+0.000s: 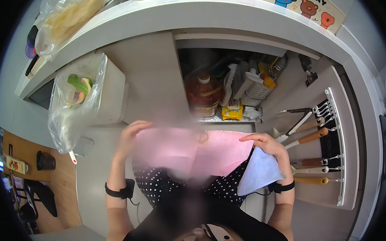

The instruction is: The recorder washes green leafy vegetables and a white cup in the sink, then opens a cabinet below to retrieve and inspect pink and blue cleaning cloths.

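A pink cloth (224, 147) is stretched out flat between my two hands, above my polka-dot clothing. My left hand (132, 135) grips its left upper corner, partly veiled by a blurred patch over the view. At the right upper corner, my right hand (265, 143) pinches the edge between thumb and fingers. A light blue cloth (261, 172) hangs below my right hand; whether that hand holds it too I cannot tell. A brownish stain shows near the middle of the pink cloth's top edge.
Ahead is an open cabinet holding a large bottle of reddish liquid (203, 96), white jugs (254, 87) and a yellow packet (232, 112). Utensils hang from a white hook rack (335, 143) on the right door. A bag-lined bin (112, 91) hangs at left below the countertop (217, 16).
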### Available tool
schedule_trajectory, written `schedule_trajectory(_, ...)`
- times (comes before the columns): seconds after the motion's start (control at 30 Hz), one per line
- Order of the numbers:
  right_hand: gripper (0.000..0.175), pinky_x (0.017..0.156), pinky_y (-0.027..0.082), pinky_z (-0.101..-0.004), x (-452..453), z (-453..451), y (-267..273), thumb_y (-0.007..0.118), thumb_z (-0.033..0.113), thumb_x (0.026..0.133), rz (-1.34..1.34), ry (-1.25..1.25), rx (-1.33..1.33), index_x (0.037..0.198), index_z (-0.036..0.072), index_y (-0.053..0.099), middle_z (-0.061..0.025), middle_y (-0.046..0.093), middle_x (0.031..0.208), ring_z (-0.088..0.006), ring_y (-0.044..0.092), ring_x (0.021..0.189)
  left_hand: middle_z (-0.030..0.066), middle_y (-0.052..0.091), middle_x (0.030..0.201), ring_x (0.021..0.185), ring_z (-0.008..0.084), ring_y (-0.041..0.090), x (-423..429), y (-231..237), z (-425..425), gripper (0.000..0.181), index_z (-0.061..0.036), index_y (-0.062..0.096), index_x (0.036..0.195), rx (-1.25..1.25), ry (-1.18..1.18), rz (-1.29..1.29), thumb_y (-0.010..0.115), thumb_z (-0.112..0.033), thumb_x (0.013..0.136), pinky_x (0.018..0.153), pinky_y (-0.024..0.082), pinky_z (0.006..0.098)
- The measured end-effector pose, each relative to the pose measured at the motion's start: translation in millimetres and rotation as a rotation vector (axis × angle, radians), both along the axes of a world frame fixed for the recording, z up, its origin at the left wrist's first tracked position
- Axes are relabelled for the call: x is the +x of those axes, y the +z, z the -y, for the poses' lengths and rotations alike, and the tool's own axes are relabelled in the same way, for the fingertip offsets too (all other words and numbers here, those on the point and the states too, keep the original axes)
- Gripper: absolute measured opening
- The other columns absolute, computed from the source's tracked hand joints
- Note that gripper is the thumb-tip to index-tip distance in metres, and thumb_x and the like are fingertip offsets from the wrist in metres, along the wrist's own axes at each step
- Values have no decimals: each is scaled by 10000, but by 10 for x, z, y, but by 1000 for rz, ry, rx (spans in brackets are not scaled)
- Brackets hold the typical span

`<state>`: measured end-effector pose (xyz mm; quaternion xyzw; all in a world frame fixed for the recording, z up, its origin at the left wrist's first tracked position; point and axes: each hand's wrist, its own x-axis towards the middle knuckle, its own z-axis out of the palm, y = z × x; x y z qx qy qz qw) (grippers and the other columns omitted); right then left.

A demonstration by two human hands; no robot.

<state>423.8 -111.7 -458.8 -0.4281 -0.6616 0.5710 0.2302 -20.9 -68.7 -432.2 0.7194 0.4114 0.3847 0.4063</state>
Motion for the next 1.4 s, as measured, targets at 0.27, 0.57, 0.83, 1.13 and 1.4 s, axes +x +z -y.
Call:
schedule_trajectory(0.27, 344, 870, 366, -234, 98, 11, 14, 396, -32, 769, -118, -111, -217, 1063, -1, 571, -51, 574, 1089, -122, 516, 976, 86, 582, 942, 880, 161, 551, 100, 150, 1, 354, 19, 599, 977, -96, 22, 30, 418, 120, 690, 763, 429, 244)
schedule_trajectory(0.57, 289, 898, 348, -239, 84, -82, -145, 452, 9, 770, -368, -174, -205, 1026, -46, 573, -94, 576, 1054, -150, 509, 993, 66, 576, 934, 869, 141, 543, 51, 77, -41, 351, 33, 596, 975, -217, 43, 106, 422, 128, 686, 771, 411, 221)
schedule_trajectory(0.83, 253, 891, 354, -243, 12, -173, -169, 464, 26, 778, -368, -148, -235, 991, -42, 585, -88, 585, 1022, -149, 515, 975, 53, 568, 900, 838, 135, 523, -60, 36, 18, 290, 19, 617, 925, -221, 43, 101, 458, 109, 699, 728, 401, 218)
schedule_trajectory(1.13, 256, 867, 367, -237, -79, -176, -109, 447, -12, 763, -263, -129, -145, 966, -26, 603, -70, 601, 988, -137, 529, 932, 52, 565, 942, 894, 145, 524, -194, -114, -24, 268, 8, 605, 960, -231, -64, -66, 482, 80, 733, 793, 405, 243)
schedule_trajectory(1.4, 225, 738, 418, -281, -774, -44, 541, 443, -12, 739, -136, 400, 305, 860, 37, 626, -81, 602, 857, -220, 564, 795, 137, 247, 1375, 1282, 242, 219, -93, -494, -78, 874, -47, 254, 1331, -215, -521, -426, 563, -6, 514, 1041, 186, 341)
